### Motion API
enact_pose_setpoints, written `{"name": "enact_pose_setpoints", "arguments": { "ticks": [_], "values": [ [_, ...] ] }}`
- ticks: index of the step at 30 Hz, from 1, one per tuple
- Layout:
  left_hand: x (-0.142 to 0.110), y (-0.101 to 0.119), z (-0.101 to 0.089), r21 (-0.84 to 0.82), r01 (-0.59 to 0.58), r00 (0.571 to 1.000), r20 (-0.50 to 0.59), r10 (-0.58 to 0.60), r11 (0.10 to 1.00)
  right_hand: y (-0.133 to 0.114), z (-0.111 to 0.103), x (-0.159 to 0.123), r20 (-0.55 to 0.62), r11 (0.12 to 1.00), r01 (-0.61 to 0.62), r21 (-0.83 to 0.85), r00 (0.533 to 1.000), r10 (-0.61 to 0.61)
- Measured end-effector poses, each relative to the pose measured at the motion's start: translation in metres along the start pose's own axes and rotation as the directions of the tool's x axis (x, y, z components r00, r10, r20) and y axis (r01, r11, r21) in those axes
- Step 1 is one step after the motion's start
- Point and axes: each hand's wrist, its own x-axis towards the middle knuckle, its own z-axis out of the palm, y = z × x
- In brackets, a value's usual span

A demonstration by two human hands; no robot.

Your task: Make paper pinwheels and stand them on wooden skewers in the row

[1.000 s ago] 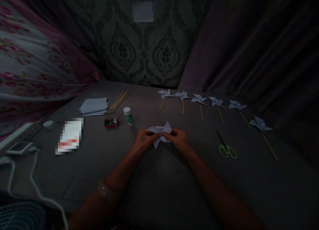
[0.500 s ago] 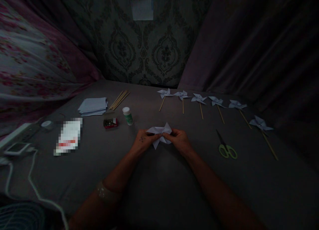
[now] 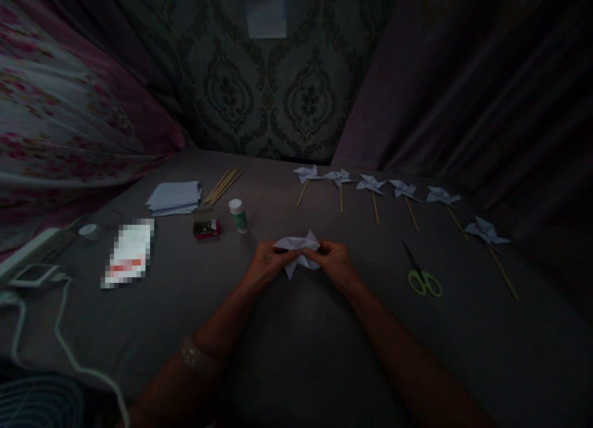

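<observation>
While both hands pinch a white, folded-paper pinwheel head between them at the middle of the grey counter, dark-bladed scissors with yellow-green handles lie to the right.

Grey surface bearing stacked paper, sticks, bottle, scissors, six pinwheels

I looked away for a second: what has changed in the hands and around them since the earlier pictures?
Nothing has visibly changed beyond a slight shift of the whole view; nothing was taken up or let go. The left hand and right hand still hold the folded paper; the scissors, green bottle and pinwheels stay put.
</observation>
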Motion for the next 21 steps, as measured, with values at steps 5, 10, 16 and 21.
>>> {"name": "enact_pose_setpoints", "arguments": {
  "ticks": [5,10,16,21],
  "values": [
    [-0.0006,-0.0005,0.0010,-0.016,-0.012,1.000,0.015,0.012,1.000,0.0021,0.0004,0.0012,-0.004,1.000,0.013,-0.018,1.000,-0.013],
    [-0.0010,0.0010,0.0018,0.009,-0.002,1.000,-0.002,0.002,1.000,0.0014,-0.0004,0.0003,-0.001,1.000,0.017,-0.020,1.000,-0.017],
    [-0.0002,-0.0013,0.0001,0.022,-0.026,1.000,0.011,0.026,0.999,0.0019,-0.0003,0.0004,0.001,0.999,0.012,-0.029,1.000,-0.012],
    [-0.0020,0.0004,0.0006,0.011,-0.015,1.000,0.011,0.015,1.000,0.0041,-0.0004,0.0017,0.004,0.999,0.024,-0.040,1.000,-0.024]
  ]
}}
